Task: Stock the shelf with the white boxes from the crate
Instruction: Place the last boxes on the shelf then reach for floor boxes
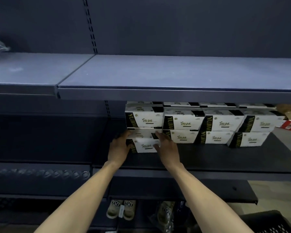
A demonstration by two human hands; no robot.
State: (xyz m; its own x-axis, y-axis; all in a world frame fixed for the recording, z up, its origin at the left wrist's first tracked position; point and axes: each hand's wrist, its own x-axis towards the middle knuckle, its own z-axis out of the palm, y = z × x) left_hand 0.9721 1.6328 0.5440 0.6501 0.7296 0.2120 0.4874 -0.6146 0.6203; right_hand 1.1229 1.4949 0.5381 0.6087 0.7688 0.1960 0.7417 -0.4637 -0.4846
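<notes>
Looks like you're mid-placement: on the shelf (208, 157) mid-frame the white boxes (223, 122) sit stacked, and your left hand (119, 147) and right hand (166, 148) clamp the end box (145, 146) at the stack's left. Next I'd push it flush, then release.

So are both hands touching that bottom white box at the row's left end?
Touching. The head view shows the left hand gripping the left end of the white box, and the right hand holding its right end, with no gap.
</notes>
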